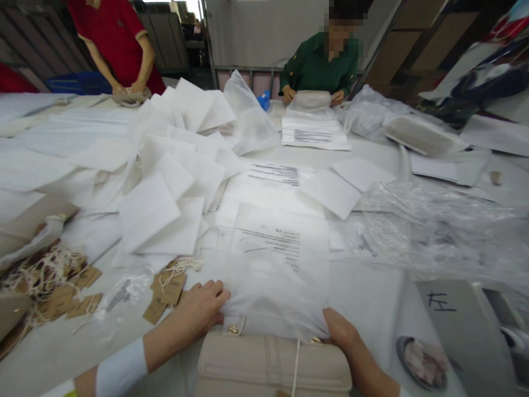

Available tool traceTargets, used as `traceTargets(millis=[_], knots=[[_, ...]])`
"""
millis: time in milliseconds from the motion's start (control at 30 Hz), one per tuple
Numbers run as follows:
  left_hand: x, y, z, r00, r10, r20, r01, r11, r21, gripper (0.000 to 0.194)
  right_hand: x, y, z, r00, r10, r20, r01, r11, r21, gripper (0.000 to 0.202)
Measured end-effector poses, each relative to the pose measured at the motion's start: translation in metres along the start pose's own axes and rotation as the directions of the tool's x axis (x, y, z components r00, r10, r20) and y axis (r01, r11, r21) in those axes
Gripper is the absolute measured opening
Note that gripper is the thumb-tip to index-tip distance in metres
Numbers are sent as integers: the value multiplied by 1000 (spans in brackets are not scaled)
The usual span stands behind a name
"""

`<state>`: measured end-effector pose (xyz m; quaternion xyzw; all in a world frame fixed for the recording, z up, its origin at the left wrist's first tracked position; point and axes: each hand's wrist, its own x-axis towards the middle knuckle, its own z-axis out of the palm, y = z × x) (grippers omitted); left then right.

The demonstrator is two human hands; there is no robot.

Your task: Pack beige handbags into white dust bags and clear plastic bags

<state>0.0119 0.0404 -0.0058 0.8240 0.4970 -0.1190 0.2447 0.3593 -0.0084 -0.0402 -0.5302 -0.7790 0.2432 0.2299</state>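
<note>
Between both hands, beige purse [273, 366] half inside white bag [275, 286], left fingers [209, 295] and right fingers [334, 325] pinching its mouth.

The beige bag [273, 366] between the left hand [200, 309] and right hand [341, 331] is cut off by the bottom edge, its far end veiled under the translucent printed pouch [275, 264], whose lettering beyond the fingers is too small to read.

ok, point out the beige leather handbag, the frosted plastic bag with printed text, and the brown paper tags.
beige leather handbag [273, 366], head view, top flap.
frosted plastic bag with printed text [276, 275], head view, middle of sheet.
brown paper tags [169, 289], head view, tag beside left hand.
</note>
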Motion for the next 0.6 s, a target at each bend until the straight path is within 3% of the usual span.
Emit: traceTargets(millis=[67, 167, 267, 367, 433, 500, 600], knots=[[0, 0, 3, 1000, 5, -5, -5, 999, -47, 25, 2, -9, -5, 988, 132, 74, -141, 982, 124, 16], [-4, -2, 9, 1000, -5, -5, 4, 986, -169, 21, 7, -17, -12, 926, 323, 194, -365, 897, 251, 13], [-15, -4, 13, 1000, -30, 0, 28, 942, -333, 8, 7, -20, -23, 858, 371, 356, -494, 787, 370, 12], [-32, -4, 19, 988, -138, -70, 80, 843, -532, 17, -3, -20, -31, 848, 421, 322, -529, 711, 464, 15], [-44, 1, 31, 947, -282, -151, 105, 719, -687, 25, -14, -18, -30, 838, 517, 171, -528, 692, 492, 17], [-56, 10, 51, 870, -433, -236, 102, 627, -772, 33, -25, -18, -22, 798, 599, 63, -534, 655, 534, 23], [-73, 21, 87, 728, -583, -361, 94, 606, -790, 41, -44, -20, -7, 767, 641, -5, -510, 615, 601, 27]])
